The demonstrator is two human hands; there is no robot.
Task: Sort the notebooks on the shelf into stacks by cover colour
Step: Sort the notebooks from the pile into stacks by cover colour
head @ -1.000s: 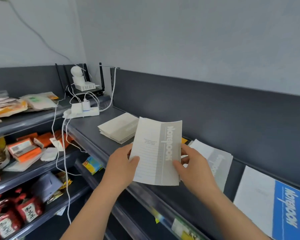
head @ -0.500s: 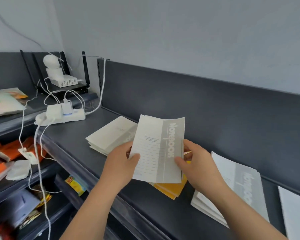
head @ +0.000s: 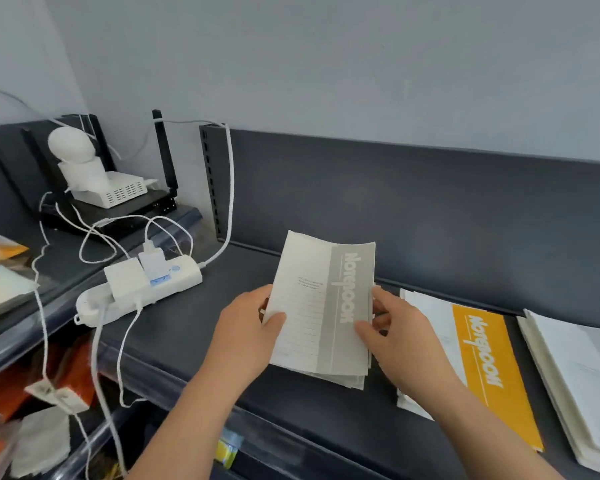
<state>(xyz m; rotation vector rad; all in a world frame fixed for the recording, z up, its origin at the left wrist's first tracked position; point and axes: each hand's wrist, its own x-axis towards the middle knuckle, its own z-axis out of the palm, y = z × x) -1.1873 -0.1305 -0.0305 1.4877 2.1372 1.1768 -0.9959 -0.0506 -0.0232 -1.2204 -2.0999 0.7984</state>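
Note:
A grey-striped white notebook (head: 321, 303) is held tilted just above the dark shelf (head: 194, 327), over a small stack of grey notebooks (head: 347, 380) whose edges show below it. My left hand (head: 246, 327) grips its left edge, thumb on the cover. My right hand (head: 395, 334) pinches its right edge. A yellow-striped notebook stack (head: 482, 358) lies to the right. Further right sits another pale stack (head: 575, 382).
A white power strip (head: 142, 289) with plugs and trailing cables lies on the shelf to the left. Behind it stand a router and a white camera (head: 84, 168). The shelf's dark back panel (head: 430, 209) rises close behind. Lower shelves at left hold packaged goods (head: 21, 393).
Both hands carried the grey notebook leftwards over the grey stack. The view swung left, so the yellow stack now lies to the right and the power strip is nearer.

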